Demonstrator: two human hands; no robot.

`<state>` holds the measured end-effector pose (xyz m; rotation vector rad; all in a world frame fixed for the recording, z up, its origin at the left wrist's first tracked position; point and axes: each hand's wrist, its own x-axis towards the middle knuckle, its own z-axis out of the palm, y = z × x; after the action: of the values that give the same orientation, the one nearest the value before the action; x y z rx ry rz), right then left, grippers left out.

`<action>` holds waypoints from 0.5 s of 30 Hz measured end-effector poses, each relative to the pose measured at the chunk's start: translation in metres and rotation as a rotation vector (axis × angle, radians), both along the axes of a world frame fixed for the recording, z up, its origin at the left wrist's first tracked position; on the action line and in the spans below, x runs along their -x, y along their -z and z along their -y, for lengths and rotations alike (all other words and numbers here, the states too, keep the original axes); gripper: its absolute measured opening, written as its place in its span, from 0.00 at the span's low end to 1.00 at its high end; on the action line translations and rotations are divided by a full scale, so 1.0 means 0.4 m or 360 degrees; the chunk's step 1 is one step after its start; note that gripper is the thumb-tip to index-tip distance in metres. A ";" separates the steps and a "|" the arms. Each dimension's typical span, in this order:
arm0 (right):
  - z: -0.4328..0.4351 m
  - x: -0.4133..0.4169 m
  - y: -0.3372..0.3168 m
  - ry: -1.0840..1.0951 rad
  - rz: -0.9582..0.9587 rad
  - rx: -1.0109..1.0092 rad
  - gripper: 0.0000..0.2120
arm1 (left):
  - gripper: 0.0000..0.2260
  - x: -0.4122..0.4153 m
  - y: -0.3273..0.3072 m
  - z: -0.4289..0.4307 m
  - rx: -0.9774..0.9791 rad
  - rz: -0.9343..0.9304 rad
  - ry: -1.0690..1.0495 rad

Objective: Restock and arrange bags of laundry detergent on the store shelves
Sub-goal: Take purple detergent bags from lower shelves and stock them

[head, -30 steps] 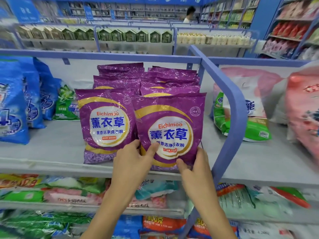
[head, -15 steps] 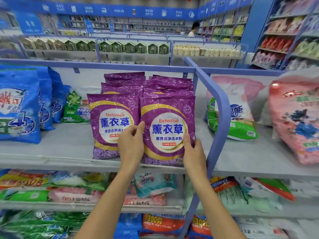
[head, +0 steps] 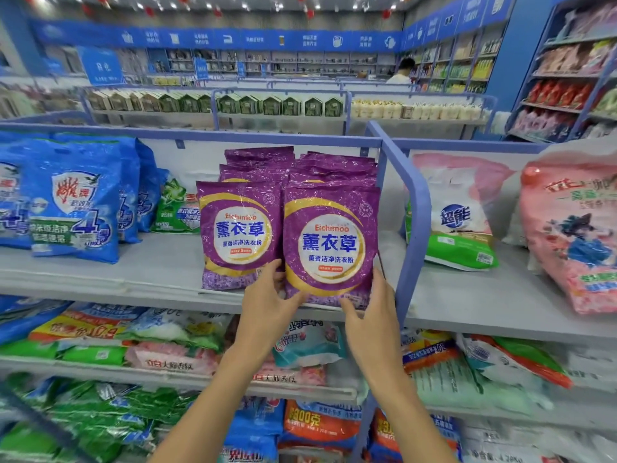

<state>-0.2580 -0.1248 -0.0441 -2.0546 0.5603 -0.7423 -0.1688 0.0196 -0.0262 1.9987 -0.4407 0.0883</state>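
Two rows of purple lavender detergent bags stand on the grey top shelf (head: 160, 272). The front right purple bag (head: 330, 242) stands upright at the shelf's front edge. My left hand (head: 270, 302) grips its lower left edge, thumb across the front. My right hand (head: 374, 305) holds its lower right corner, thumb on the front and fingers behind. The front left purple bag (head: 238, 233) stands beside it, touching. More purple bags (head: 300, 165) are stacked behind both.
A blue metal divider (head: 414, 215) rises just right of the held bag. Blue bags (head: 73, 202) and a green bag (head: 173, 208) sit to the left. A white-green bag (head: 457, 212) and a pink bag (head: 574, 235) lie right. Lower shelves hold several bags.
Both hands slid up the sides of the front right purple bag, then back down to its lower corners. The bag stands more upright. The view has tilted upward.
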 end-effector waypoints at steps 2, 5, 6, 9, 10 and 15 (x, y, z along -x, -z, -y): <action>-0.004 0.029 0.019 -0.0024 -0.0064 0.0092 0.32 | 0.29 0.033 0.015 -0.021 -0.0189 0.0180 -0.0011; -0.016 0.075 0.055 -0.0054 -0.0139 0.0237 0.29 | 0.26 0.078 0.058 -0.063 -0.0429 0.0327 -0.0047; -0.023 0.089 0.068 -0.0085 -0.0158 0.0247 0.29 | 0.25 0.089 0.076 -0.081 -0.0489 0.0353 -0.0057; -0.058 0.128 0.104 -0.0184 -0.0209 0.0230 0.26 | 0.23 0.123 0.120 -0.152 -0.0654 0.0343 -0.0054; -0.074 0.138 0.113 -0.0223 -0.0218 0.0261 0.25 | 0.23 0.134 0.132 -0.180 -0.0682 0.0320 -0.0083; -0.182 0.128 0.125 -0.0487 -0.0329 0.0351 0.23 | 0.24 0.193 0.161 -0.345 -0.0767 0.0202 -0.0344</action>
<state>-0.3090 -0.0519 -0.0943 -2.3704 0.2739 -0.4289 -0.2458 0.1578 -0.0908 2.5222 -0.3460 0.2655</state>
